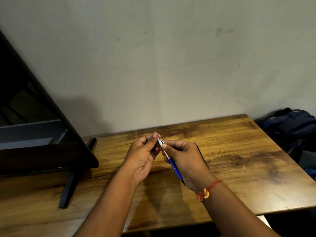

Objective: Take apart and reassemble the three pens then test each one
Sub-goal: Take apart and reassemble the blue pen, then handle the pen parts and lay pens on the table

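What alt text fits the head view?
A left hand pinches the upper end of a blue pen while the right hand grips its barrel, above a wooden table. A dark screen stands left, a backpack right.

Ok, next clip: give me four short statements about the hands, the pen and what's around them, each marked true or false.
1. The blue plastic pen is held in the air above the brown wooden table. True.
2. The left hand lies flat on the table. False: its fingertips pinch the pen's upper end.
3. The right hand, with a red and yellow thread bracelet at its wrist, grips the pen's barrel. True.
4. The dark blue backpack sits on the table. False: it lies off the table, beyond its far right corner.
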